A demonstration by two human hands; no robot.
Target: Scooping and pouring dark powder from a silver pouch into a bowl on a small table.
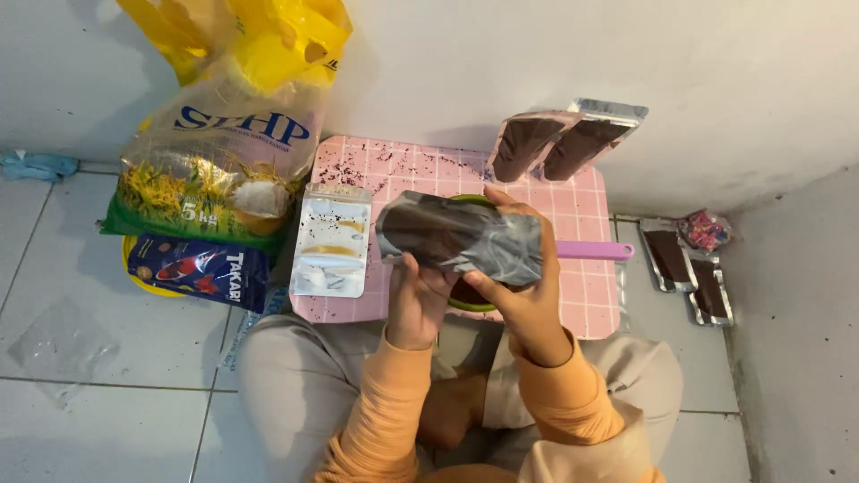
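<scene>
Both my hands hold a clear plastic pouch (456, 237) filled with dark brown granules, lying sideways above a green bowl (465, 300). My left hand (416, 300) grips its lower left edge. My right hand (523, 291) wraps over its right end from above. A pink-handled scoop (595, 250) sticks out to the right from behind the pouch. The bowl rests on a small pink checked table (394, 170) dusted with dark crumbs. An empty clear pouch (331, 240) lies flat on the table left of my hands.
Two filled pouches (564, 139) lean against the wall at the table's back. Two more (689, 273) lie on the floor at right beside a small pink packet (705, 230). A large grain sack (219, 165), a yellow bag (259, 36) and a blue packet (199, 268) stand at left.
</scene>
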